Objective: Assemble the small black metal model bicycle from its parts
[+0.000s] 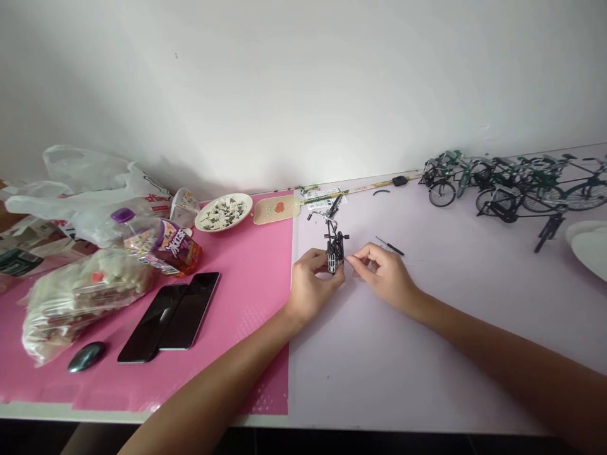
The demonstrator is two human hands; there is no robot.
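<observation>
A small black model bicycle [336, 243] with silver handlebars and a silver rear rack stands upright in the middle. My left hand [313, 284] is closed round its lower rear end. On the bicycle's right side, my right hand [382, 273] has thumb and forefinger pinched together close to the rack; whatever is between those fingertips is too small to make out. Just beyond my right hand lies a thin screwdriver [391, 246] with a black handle.
Several model bicycles [521, 186] stand at the back right near a white plate [588, 246]. Leftward are a plate of small parts [224, 213], a drink bottle [161, 243], two phones [190, 311], a dark mouse-like object [86, 356] and plastic bags [90, 291].
</observation>
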